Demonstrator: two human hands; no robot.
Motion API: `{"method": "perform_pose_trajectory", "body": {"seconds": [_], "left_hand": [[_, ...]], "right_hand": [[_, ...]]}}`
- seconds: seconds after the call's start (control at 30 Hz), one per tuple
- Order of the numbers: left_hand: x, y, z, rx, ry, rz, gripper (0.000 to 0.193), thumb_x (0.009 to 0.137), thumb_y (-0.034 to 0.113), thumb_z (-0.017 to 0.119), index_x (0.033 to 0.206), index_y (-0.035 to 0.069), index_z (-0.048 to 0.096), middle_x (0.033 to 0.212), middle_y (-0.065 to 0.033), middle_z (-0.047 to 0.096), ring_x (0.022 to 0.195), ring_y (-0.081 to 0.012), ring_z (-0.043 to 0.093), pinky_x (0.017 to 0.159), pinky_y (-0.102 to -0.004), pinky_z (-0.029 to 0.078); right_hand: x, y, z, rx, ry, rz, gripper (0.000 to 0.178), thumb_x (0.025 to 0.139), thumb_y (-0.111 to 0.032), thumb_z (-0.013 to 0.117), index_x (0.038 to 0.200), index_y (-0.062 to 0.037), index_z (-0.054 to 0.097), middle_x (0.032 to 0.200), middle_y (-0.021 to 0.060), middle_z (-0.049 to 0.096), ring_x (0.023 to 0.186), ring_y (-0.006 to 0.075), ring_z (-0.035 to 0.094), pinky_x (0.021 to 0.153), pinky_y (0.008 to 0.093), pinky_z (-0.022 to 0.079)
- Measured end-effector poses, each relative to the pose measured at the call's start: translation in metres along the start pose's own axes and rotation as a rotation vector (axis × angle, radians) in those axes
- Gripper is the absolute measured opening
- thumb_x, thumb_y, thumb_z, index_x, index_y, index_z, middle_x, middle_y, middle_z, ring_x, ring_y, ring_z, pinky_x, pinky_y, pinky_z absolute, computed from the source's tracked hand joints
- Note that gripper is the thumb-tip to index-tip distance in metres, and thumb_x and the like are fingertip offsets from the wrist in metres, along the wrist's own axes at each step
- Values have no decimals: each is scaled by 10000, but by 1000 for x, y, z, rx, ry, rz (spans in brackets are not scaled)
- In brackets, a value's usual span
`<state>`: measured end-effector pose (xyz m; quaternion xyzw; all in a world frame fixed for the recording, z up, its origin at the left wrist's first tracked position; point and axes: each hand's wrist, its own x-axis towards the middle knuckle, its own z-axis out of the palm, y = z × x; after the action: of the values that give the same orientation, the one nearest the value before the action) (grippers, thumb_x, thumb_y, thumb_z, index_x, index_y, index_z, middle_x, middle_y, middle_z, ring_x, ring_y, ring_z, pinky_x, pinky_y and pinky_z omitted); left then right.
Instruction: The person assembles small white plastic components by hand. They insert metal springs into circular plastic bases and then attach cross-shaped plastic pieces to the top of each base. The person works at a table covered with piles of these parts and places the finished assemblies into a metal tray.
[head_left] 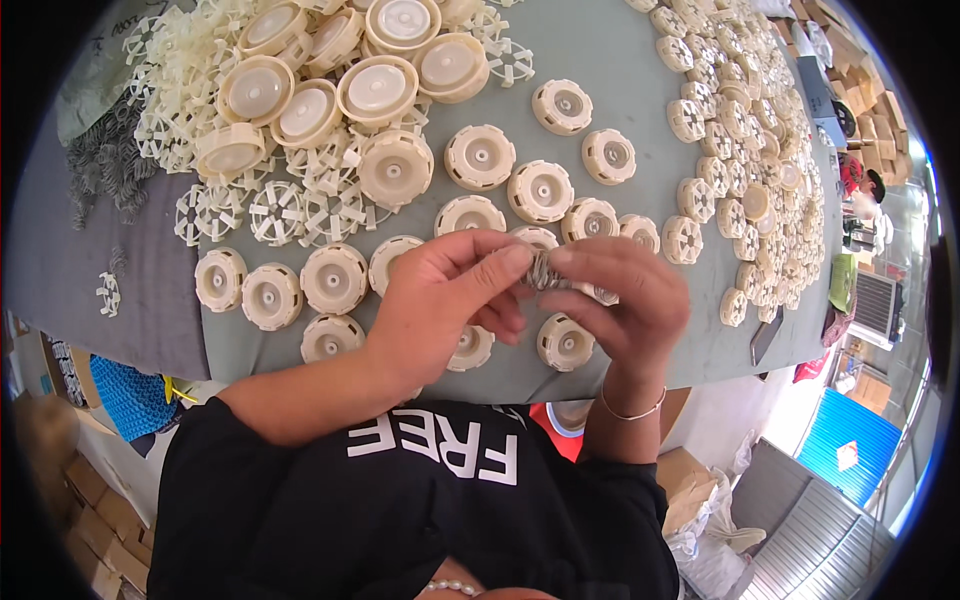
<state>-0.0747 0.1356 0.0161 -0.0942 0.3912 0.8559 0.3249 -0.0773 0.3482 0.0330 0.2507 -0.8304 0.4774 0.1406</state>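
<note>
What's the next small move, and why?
Perhaps tease the grey coils gently apart: the left hand and right hand both pinch them, they look bunched together, and I can't tell whether they are one spring or several.

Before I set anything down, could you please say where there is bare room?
Two bare patches of green-grey cloth show: at the top, between the white clip pile and the disc pile; near the front edge, between the right hand and the dark flat object. Crowded: the middle, with round cups, and both piles.
</note>
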Motion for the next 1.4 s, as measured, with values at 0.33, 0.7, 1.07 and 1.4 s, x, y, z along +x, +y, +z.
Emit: {"method": "perform_pose_trajectory", "body": {"seconds": [0.33,0.7,1.07,1.4], "left_hand": [[6,1,-10,108,-106,20,328,1056,337,632,1160,28,666,940,-59,708,765,-115,683,570,-262,576],[14,-9,-22,-232,-47,-62,281,1072,279,584,1221,47,636,1062,-67,680,935,-175,694,711,-323,622],[5,-2,-2,125,-125,117,230,1042,188,645,1235,65,646,954,-57,693,756,-119,675,557,-254,555],[3,1,-2,62,-94,159,205,1019,173,694,1187,65,648,837,-11,641,624,-66,602,497,-212,470]], "right_hand": [[-3,-27,12,83,99,137,373,735,-102,914,1056,4,757,920,80,726,793,179,713,683,279,576],[-2,-36,7,-94,-57,-194,210,764,0,855,941,22,743,936,113,724,853,233,729,738,320,601],[-13,-23,8,75,127,233,344,691,19,884,989,-1,716,998,115,712,823,212,710,715,294,577],[-6,-30,34,125,284,135,278,796,-50,804,1049,18,711,1001,107,717,832,229,719,688,310,598]]}}
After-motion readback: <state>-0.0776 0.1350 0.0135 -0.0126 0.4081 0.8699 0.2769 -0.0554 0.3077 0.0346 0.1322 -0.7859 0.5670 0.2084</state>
